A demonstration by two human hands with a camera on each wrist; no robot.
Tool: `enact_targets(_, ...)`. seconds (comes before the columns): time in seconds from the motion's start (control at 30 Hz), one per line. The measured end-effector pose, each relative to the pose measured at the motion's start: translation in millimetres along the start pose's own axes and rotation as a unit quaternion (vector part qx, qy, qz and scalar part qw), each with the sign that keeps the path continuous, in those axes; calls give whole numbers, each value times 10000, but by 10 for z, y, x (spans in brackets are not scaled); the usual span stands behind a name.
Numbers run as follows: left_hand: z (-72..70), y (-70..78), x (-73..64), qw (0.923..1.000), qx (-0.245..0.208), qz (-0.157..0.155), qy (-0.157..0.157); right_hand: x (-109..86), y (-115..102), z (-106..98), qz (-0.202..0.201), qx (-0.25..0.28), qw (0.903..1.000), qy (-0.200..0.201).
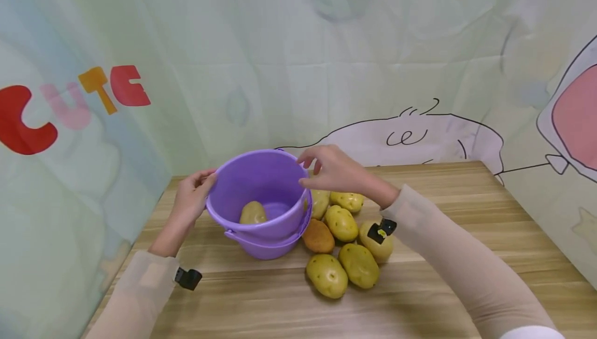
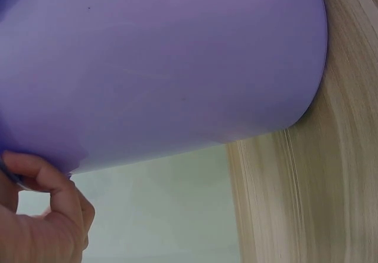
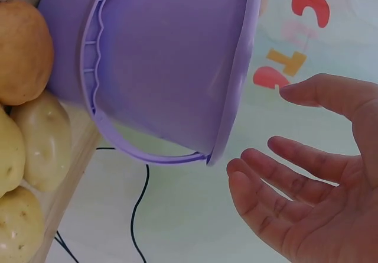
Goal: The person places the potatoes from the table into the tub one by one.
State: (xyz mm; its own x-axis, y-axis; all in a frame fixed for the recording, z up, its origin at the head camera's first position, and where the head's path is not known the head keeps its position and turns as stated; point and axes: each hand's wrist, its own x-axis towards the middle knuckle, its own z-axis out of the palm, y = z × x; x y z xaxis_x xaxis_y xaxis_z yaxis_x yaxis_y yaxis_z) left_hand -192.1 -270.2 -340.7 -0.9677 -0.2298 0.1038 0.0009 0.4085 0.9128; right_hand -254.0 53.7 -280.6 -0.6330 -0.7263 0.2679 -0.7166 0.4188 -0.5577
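A purple bucket (image 1: pixel 280 231) stands upright on the wooden table, with one potato (image 1: pixel 253 213) lying inside on its bottom. My left hand (image 1: pixel 190 198) grips the bucket's rim at its left side, fingers curled over the edge in the left wrist view. On the opposite side, my right hand (image 1: pixel 338 170) is by the rim with fingers spread and nothing in them. In the right wrist view a gap shows between this right hand (image 3: pixel 313 174) and the rim. The bucket's purple handle (image 3: pixel 118 142) hangs down along its outer wall.
Several yellow potatoes (image 1: pixel 341 223) lie grouped to the right of the bucket, with a browner, orange-tinted one (image 1: pixel 318 236) nearest it. Printed curtains (image 1: pixel 280 95) enclose the back and sides of the wooden table (image 1: pixel 224 302).
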Motion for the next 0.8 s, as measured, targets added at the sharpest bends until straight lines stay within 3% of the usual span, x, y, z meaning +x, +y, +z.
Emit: enact_targets(0.8,-4,7,-17,10000,26,80,-26,-441,280,-70,350,-494,9982,13)
